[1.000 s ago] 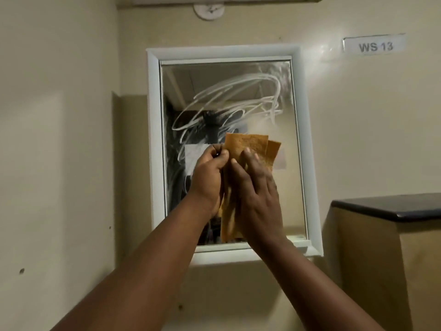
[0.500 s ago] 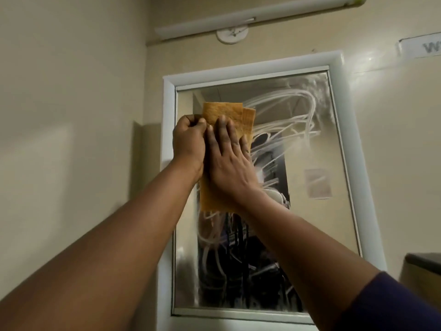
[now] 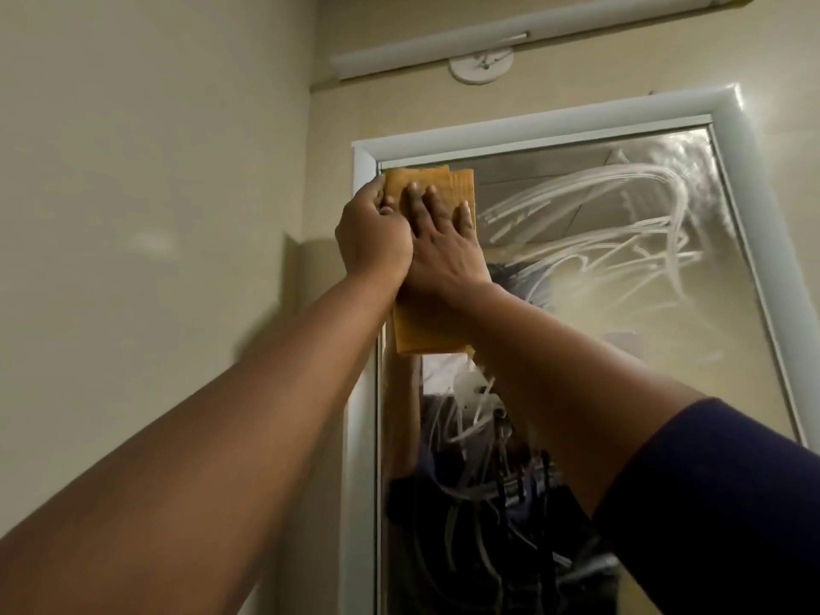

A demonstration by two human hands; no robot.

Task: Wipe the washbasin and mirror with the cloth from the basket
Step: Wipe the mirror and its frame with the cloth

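Both arms are shown raised from the lower edge of the frame toward the upper left corner of a wall mirror [image 3: 621,304]. A folded orange-brown cloth [image 3: 448,188] is held flat against the glass, its top edge lying just beneath the upper rail of the white mirror frame [image 3: 532,126] and its lower end hanging below the wrists. The right hand [image 3: 443,246] is laid open on the cloth, palm to the glass, with its fingers [image 3: 432,197] straight, slightly spread and directed upward. The left hand [image 3: 372,233] is curled, and the left edge of the cloth is gripped by it beside the frame's left upright. The two hands are set together, touching side by side. The left forearm is bare; a dark blue sleeve [image 3: 710,503] is seen on the right upper arm at lower right. White curving smears [image 3: 621,206] are spread over the upper right of the glass. A white tube light fitting [image 3: 510,35] and a round white ceiling rose [image 3: 481,66] are mounted on the beige wall [image 3: 133,170] above the mirror.
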